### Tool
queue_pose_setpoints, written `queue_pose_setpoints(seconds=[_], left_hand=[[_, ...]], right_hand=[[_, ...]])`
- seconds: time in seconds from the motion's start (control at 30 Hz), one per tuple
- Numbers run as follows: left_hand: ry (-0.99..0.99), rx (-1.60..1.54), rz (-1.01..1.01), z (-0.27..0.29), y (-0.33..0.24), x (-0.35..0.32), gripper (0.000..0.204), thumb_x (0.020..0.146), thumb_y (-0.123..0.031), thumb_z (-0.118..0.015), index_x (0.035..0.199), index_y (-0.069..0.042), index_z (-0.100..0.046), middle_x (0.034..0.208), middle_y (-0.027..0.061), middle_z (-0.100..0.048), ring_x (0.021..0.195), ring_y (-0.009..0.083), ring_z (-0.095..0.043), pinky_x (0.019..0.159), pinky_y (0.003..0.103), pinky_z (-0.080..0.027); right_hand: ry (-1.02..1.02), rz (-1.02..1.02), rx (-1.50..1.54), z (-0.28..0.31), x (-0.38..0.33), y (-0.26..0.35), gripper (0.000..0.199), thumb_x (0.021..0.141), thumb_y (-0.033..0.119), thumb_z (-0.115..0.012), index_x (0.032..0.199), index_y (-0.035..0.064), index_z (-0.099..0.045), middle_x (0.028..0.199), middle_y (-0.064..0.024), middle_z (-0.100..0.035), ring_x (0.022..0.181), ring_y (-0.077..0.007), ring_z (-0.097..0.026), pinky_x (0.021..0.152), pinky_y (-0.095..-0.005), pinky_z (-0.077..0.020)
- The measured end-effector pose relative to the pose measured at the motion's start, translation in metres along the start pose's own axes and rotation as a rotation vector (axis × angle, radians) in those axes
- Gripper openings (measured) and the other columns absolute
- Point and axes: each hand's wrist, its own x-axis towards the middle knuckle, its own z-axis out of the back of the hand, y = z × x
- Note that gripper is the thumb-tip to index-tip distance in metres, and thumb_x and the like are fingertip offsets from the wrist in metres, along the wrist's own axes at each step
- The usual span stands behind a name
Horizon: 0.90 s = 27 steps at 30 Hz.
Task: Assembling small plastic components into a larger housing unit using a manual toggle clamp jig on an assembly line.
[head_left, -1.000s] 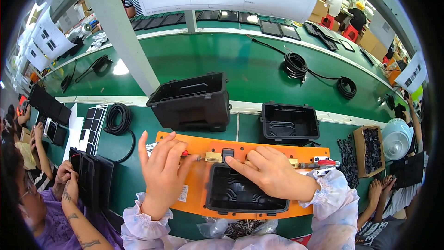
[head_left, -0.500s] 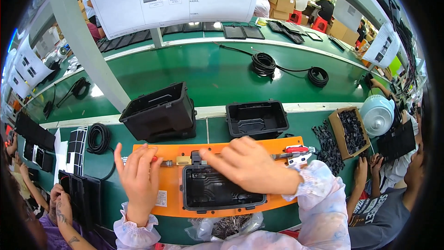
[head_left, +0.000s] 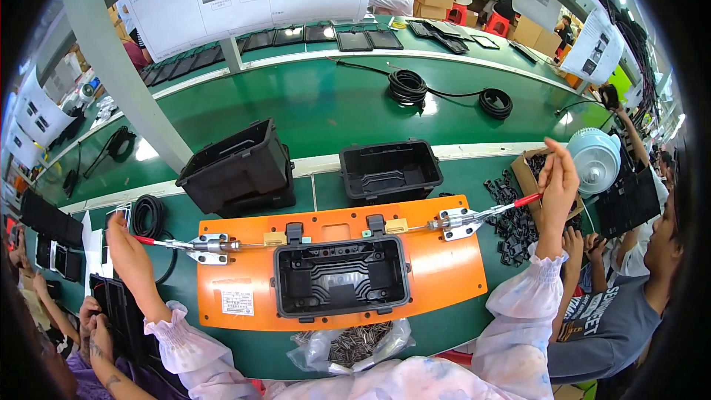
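Observation:
An orange fixture plate (head_left: 444,274) lies before me, with an open black plastic box (head_left: 342,312) seated at its middle. Two small black clips (head_left: 295,233) stand along the box's far edge, beside brass-coloured blocks (head_left: 397,225). On the left, my left hand (head_left: 137,267) is closed at the red handle of a toggle clamp (head_left: 215,247); its fingers are partly hidden. My right hand (head_left: 557,192) is closed around the end of the other red handle (head_left: 527,200), index finger raised. That handle belongs to the right toggle clamp (head_left: 455,224). Both handles point outward.
Behind the plate stand stacked black boxes (head_left: 241,170) and a single black box (head_left: 392,178). A bag of metal screws (head_left: 359,344) lies in front. Small black parts (head_left: 507,222), a carton (head_left: 527,170) and a fan (head_left: 595,163) stand right. Co-workers sit at both sides.
My hands have spread from over the box to the far left and right. Both clamp handles have swung outward, and two clips now show at the box edge.

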Motion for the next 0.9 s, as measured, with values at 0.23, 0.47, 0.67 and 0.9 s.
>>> queue_pose_setpoints(seconds=[0.23, 0.47, 0.67, 0.9], left_hand=[[0.371, 0.031, 0.126, -0.018, 0.024, -0.021, 0.026, 0.105, -0.011, -0.048, 0.124, -0.002, -0.064, 0.107, 0.0197, -0.07, 0.099, 0.0346, -0.068, 0.087, 0.041, -0.053], [0.245, -0.192, -0.109, 0.038, -0.1, -0.017, 0.023, 0.104, -0.013, -0.055, 0.12, 0.001, -0.065, 0.117, 0.0175, -0.067, 0.109, 0.035, -0.064, 0.097, 0.041, -0.049], [0.44, -0.439, -0.269, 0.056, -0.169, -0.066, 0.012, 0.096, -0.005, -0.064, 0.105, 0.0, -0.07, 0.108, 0.0159, -0.07, 0.106, 0.0349, -0.065, 0.095, 0.044, -0.049], [0.493, -0.544, -0.339, 0.045, -0.18, -0.115, 0.013, 0.096, -0.01, -0.066, 0.106, -0.005, -0.073, 0.112, 0.0089, -0.071, 0.116, 0.0275, -0.065, 0.108, 0.052, -0.04]], right_hand=[[-0.1, -0.084, -0.093, 0.01, -0.023, -0.038, 0.031, 0.11, 0.01, -0.045, 0.136, 0.0021, -0.058, 0.081, 0.0022, -0.057, 0.058, -0.0023, -0.041, 0.049, -0.0186, -0.0325], [0.835, 0.586, -0.194, -0.102, -0.132, 0.11, 0.027, 0.081, 0.003, -0.065, 0.108, -0.0014, -0.064, 0.112, -0.0153, -0.072, 0.09, -0.0291, -0.071, 0.077, -0.0371, -0.0574], [0.943, 0.806, -0.153, -0.132, -0.171, 0.116, 0.031, 0.081, 0.009, -0.065, 0.11, -0.0018, -0.066, 0.115, -0.0189, -0.07, 0.09, -0.0277, -0.071, 0.073, -0.0346, -0.0574], [0.9, 0.85, -0.212, -0.136, -0.181, 0.126, 0.041, 0.077, 0.007, -0.066, 0.115, -0.0064, -0.068, 0.1, -0.0157, -0.072, 0.082, -0.0281, -0.071, 0.071, -0.0374, -0.0582]])
